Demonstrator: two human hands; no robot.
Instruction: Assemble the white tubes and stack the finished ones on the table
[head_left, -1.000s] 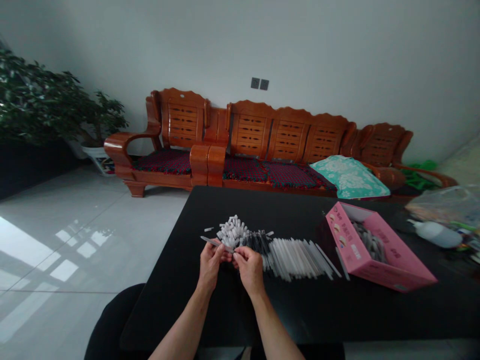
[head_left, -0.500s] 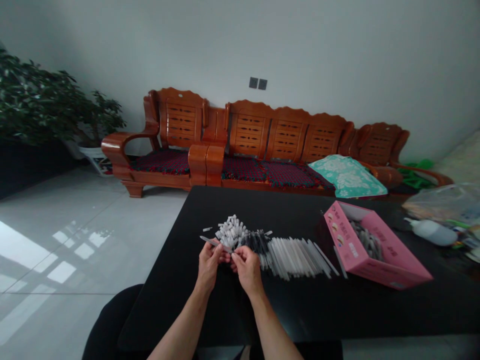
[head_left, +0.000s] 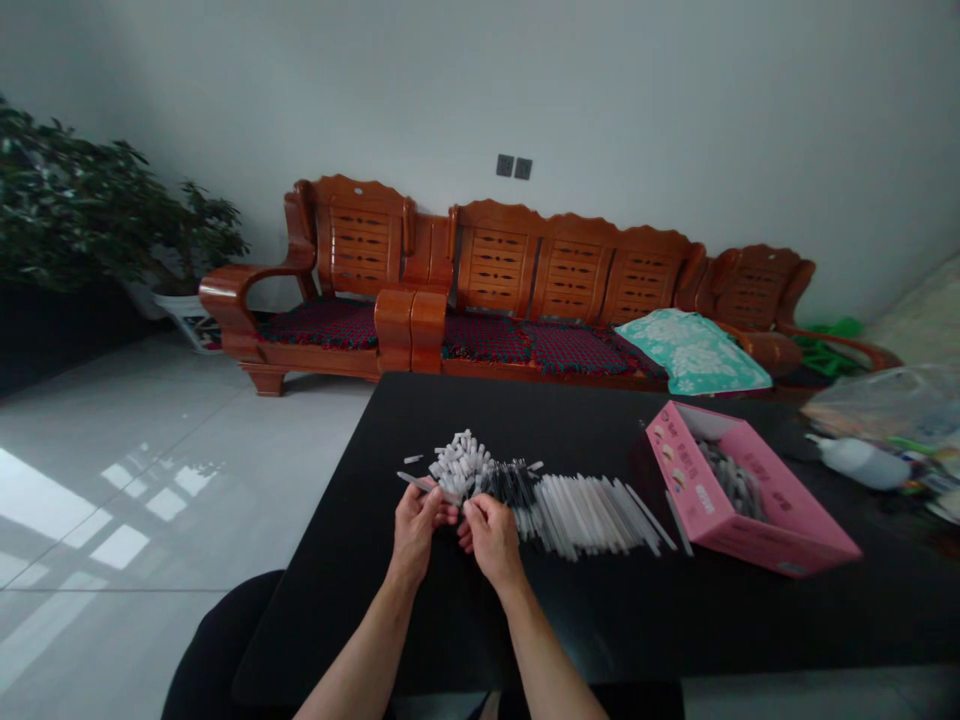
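My left hand is closed on a thin grey pen barrel that sticks out to the left. My right hand is pinched shut right beside it, fingertips meeting those of the left; what it holds is too small to make out. Both hands hover over the black table. Just beyond them lies a heap of small white caps, then a bunch of black refills and a row of white pen barrels.
An open pink box with pens inside lies to the right. A white bottle and a plastic bag sit at the far right. A wooden sofa stands behind the table, potted plants at the left.
Both hands stay together at the same spot; the fingers shift only slightly. The view has drifted a little.
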